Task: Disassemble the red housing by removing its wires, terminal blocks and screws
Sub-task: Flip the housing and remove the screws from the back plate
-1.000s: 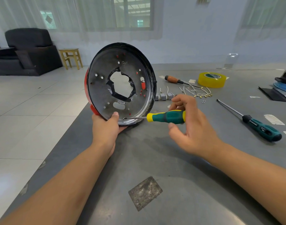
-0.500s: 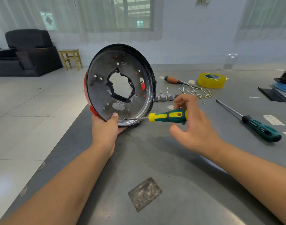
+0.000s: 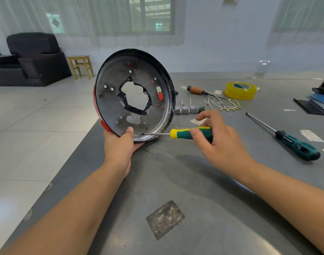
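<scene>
At the near left edge of the counter [image 3: 212, 199], the right hand [image 3: 218, 142] pinches the green-and-yellow screwdriver [image 3: 190, 134] between thumb and curled fingers, its tip seated on a small screw [image 3: 140, 134] low on the dish's inner rim. The left hand [image 3: 120, 144] clamps the red housing [image 3: 133, 96] upright by its bottom edge, thumb inside. Best to keep the shaft square to the screw, I'd say, and press in firmly while turning, bracing hard so the dish doesn't roll.
</scene>
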Demonstrator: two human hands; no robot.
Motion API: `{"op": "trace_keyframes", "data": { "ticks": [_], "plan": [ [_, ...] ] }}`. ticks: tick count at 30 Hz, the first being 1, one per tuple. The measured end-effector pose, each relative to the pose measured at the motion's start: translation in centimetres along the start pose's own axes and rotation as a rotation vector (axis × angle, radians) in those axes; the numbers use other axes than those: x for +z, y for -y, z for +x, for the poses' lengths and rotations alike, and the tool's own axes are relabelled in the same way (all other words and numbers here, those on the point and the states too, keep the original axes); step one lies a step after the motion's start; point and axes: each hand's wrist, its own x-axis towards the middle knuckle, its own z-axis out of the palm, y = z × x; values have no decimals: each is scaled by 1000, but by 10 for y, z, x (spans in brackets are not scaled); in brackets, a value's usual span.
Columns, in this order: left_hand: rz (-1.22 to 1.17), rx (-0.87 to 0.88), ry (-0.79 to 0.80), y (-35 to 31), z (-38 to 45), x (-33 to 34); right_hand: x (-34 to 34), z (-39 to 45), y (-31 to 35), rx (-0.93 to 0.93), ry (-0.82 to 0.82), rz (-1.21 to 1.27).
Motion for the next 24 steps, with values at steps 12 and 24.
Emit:
{"op": "trace_keyframes", "data": {
  "ticks": [12,24],
  "plan": [
    [-20,-25,0,1,3,-1,3,-2,4,-11,-31,72],
    [-58,-12,23,3,6,-4,-3,-1,-5,158,-16,145]
  ]
}}
